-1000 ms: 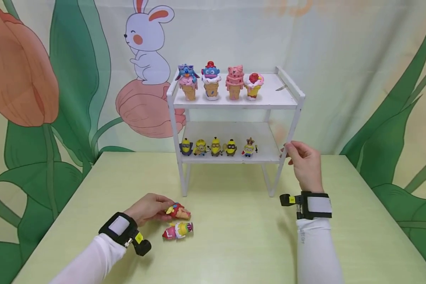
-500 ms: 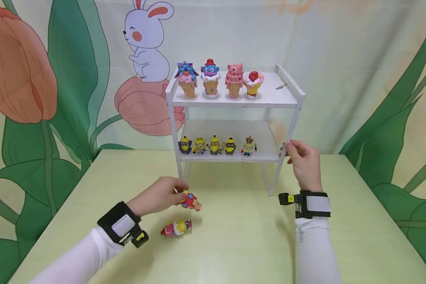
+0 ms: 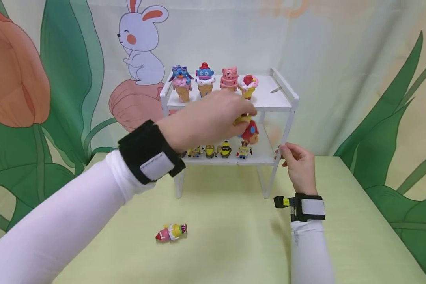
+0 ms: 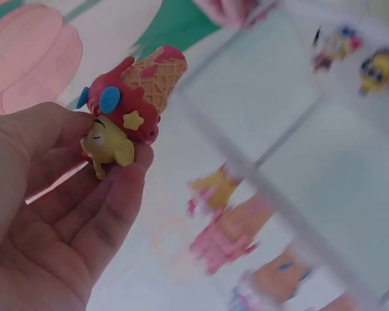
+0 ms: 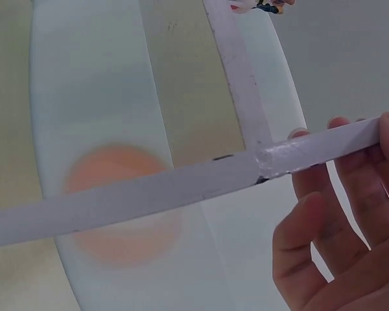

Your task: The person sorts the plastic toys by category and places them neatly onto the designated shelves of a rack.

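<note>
An ice-cream-cone figurine (image 3: 250,134) with a yellow head, red topping and waffle cone is pinched between my left thumb and fingers. My left hand (image 3: 218,114) holds it in front of the white two-tier rack (image 3: 271,108), below the top shelf's edge. In the left wrist view, the figurine's waffle cone (image 4: 159,81) points up and away from the palm. My right hand (image 3: 299,163) grips the rack's right front post (image 3: 285,136) near the lower shelf. Seen from the right wrist, its fingers (image 5: 360,217) curl round the white bar (image 5: 129,194).
Several cone figurines, including a pink one (image 3: 229,77), stand on the top shelf near a small silvery mark (image 3: 275,90). Several small yellow figurines, one crowned (image 3: 243,150), line the lower shelf, partly hidden by my left arm. A pink-and-yellow figurine (image 3: 173,232) lies on the table (image 3: 220,240).
My left hand has lifted the red-topped cone figurine off the table and carried it up and right to the rack. My right hand stays on the post.
</note>
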### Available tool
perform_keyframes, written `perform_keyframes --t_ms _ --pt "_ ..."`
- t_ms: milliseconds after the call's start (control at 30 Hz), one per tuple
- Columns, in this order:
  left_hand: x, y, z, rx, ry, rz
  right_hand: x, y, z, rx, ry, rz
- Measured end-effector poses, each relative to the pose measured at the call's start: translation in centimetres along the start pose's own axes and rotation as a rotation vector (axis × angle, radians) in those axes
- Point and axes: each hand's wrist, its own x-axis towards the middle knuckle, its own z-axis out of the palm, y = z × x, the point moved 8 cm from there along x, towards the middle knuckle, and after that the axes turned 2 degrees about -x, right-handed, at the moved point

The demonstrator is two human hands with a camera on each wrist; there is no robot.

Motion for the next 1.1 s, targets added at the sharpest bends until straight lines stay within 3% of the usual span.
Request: perform_keyframes --t_ms 100,200,467,733,1100 --pt "2.4 0.1 -2.0 0.069 0.011 0.005 -0.2 -0.1 0.1 -0.004 -0.006 0.008" --pt "4.6 -0.2 -3.0 0.13 0.006 0.017 -0.3 -0.1 0.2 -0.009 -0.008 0.011" --pt "8.4 -1.4 -2.6 0.197 -0.093 -0.043 -0.5 0.2 0.6 0.004 0.001 0.009" --pt "10.2 -1.3 -1.4 0.201 -0.158 -0.02 -0.8 0.0 0.6 0.002 0.002 0.004" --pt "10.6 -2.1 -1.3 0.259 -0.275 -0.109 -0.8 -0.1 0.8 -0.01 -0.003 0.013"
